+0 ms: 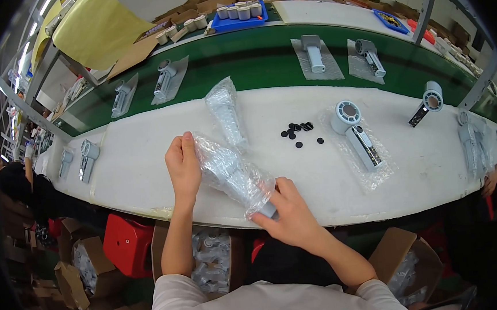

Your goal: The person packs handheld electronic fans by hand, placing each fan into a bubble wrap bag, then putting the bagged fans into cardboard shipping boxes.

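Over the near edge of the white table, both my hands hold a see-through bubble bag (pixel 226 171) with a light-blue handheld fan inside. My left hand (pixel 182 168) pinches the bag's upper left corner. My right hand (pixel 292 214) grips the lower right end, where the pale-blue end of the fan handle (pixel 268 209) sticks out. Just beyond lies another bagged handheld fan (pixel 226 113). To the right, a handheld fan with an uncovered handle (pixel 358 136) rests on a flat bubble bag (pixel 343 151), near several small black discs (pixel 298 127).
Several fans on bubble sheets lie along the green conveyor belt (pixel 241 57). One more uncovered fan (pixel 427 102) sits at the table's right, near bagged fans (pixel 472 145). Below the edge stand cartons (pixel 97 260) of bagged parts and a red stool (pixel 129 244). People sit at both sides.
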Action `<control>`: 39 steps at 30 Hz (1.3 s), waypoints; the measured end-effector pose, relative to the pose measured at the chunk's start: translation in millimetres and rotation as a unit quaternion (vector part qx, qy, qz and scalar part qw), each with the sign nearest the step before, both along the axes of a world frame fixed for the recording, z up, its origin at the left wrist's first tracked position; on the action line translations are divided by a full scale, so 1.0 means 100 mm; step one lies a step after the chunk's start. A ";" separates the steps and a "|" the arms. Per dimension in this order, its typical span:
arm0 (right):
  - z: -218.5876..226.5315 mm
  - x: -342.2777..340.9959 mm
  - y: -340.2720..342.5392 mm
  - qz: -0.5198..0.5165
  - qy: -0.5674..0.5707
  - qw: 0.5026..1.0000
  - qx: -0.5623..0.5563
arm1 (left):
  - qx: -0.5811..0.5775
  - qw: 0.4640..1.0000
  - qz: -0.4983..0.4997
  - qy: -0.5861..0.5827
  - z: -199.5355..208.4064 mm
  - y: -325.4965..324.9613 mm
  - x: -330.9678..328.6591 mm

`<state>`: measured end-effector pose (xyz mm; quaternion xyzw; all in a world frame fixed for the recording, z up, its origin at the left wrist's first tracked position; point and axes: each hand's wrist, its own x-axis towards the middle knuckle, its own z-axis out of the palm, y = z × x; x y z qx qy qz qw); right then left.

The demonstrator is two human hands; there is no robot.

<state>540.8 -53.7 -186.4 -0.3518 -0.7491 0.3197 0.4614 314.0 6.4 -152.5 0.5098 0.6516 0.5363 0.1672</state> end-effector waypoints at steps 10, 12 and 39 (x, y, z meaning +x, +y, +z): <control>0.20 0.51 -0.25 0.017 0.176 0.927 -0.330 | 0.132 0.982 -0.086 0.103 0.69 0.45 0.60; 0.26 0.82 -0.31 0.028 0.208 0.892 -0.400 | 0.166 0.977 -0.084 0.107 0.81 0.76 0.54; -0.17 0.54 0.55 -0.184 -0.309 0.924 0.127 | -0.262 0.918 -0.264 0.135 -0.07 0.45 1.41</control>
